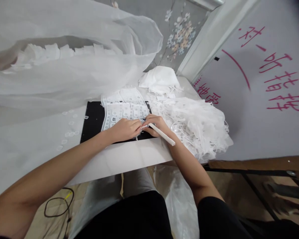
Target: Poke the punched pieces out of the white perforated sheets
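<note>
Both hands meet over a white patterned sheet [117, 113] that lies on a black mat [93, 119]. My left hand [127, 128] is closed at the sheet's lower edge, its fingertips hiding what they pinch. Touching it from the right, my right hand [156, 125] is closed around a white stick-like tool [161, 133], whose long end points down and right over the wrist. A dark tip shows by the right fingers. Small white scraps lie just under the fingertips.
To the right spreads a large heap of white strips [196, 122], with folded white cloth [160, 78] behind it. A big translucent bag [89, 73] holding white pieces fills the left back. Small clear squares [71, 134] dot the left tabletop. A whiteboard [251, 99] stands right.
</note>
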`<move>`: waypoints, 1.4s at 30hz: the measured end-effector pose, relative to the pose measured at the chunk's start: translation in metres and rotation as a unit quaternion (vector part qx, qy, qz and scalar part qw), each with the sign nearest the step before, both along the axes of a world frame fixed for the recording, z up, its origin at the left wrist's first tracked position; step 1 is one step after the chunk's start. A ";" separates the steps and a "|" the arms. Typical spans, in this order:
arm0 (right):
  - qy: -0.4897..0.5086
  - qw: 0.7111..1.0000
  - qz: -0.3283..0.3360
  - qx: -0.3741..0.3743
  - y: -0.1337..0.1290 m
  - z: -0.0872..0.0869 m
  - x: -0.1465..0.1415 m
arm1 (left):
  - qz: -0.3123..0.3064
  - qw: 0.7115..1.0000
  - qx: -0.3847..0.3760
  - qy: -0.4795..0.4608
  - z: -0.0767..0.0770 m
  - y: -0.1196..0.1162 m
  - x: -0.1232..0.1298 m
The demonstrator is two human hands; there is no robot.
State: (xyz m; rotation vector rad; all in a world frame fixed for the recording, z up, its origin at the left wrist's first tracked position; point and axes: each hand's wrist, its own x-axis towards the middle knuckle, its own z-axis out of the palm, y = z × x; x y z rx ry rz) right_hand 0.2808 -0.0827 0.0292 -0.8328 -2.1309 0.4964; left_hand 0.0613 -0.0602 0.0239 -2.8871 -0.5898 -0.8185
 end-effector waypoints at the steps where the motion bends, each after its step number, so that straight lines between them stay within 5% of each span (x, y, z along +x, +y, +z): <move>1: 0.002 1.000 0.000 -0.003 0.000 0.000 0.000 | 0.005 1.000 -0.006 -0.006 -0.002 0.001 0.001; 10: -0.001 1.000 0.016 -0.020 0.002 0.001 0.001 | 0.074 0.992 -0.081 -0.065 -0.016 -0.001 0.006; 20: -0.003 0.999 0.016 -0.048 -0.001 0.004 0.003 | 0.132 0.959 -0.242 -0.071 -0.003 -0.011 0.010; 26: -0.002 0.997 0.017 -0.074 -0.003 0.007 0.009 | 0.171 0.892 -0.370 -0.194 0.001 0.001 0.001; 32: -0.024 0.994 0.024 -0.101 -0.004 0.012 0.011 | 0.100 0.816 -0.475 -0.313 0.000 0.000 -0.005; 37: -0.029 0.989 0.013 -0.146 -0.006 0.014 0.013 | 0.081 0.854 -0.394 -0.330 -0.002 -0.003 -0.009; 42: 0.019 0.958 -0.180 -0.222 -0.002 0.002 0.013 | 0.072 0.883 -0.343 -0.311 -0.001 -0.004 -0.011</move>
